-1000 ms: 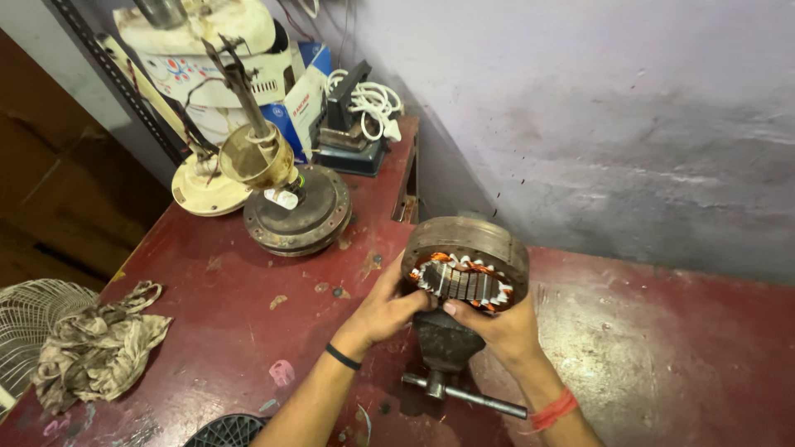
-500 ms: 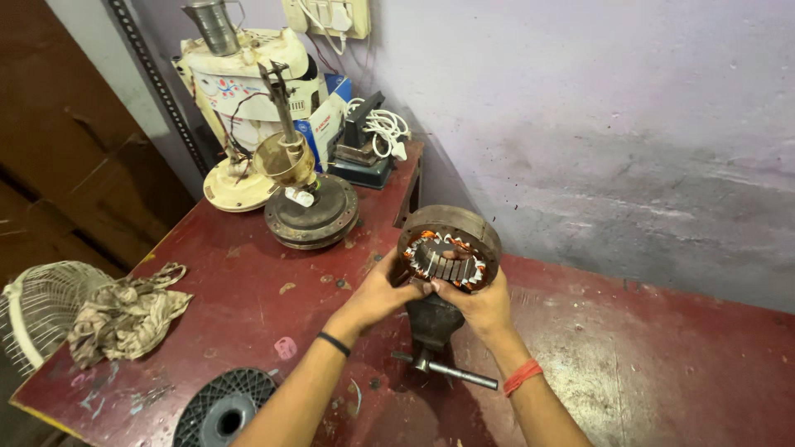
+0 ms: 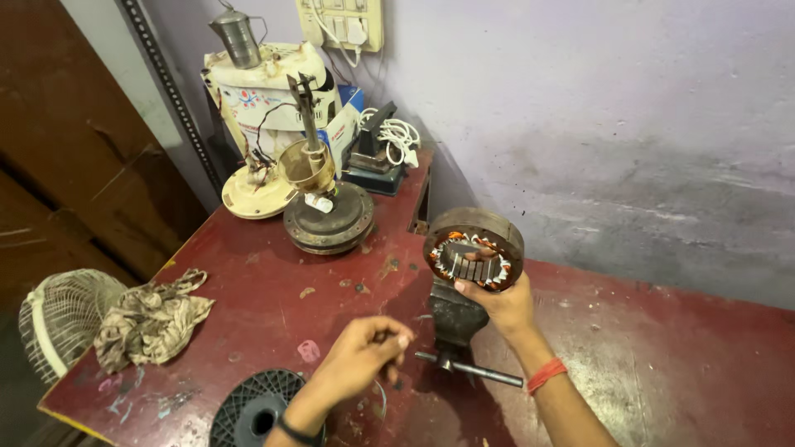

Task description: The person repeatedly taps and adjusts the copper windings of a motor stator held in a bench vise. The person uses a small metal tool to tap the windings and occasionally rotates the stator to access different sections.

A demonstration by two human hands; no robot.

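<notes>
While the right hand grips the round motor stator from below, holding it upright just over the bench vise, the left hand hovers loosely curled, holding nothing I can make out, lower and leftward of the stator, the farther hand

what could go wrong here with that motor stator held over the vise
The round metal stator with copper windings is gripped by the right hand alone, above the small dark bench vise; it might slip and dent its windings. The left hand hovers near the vise's steel handle bar and could knock it.
</notes>
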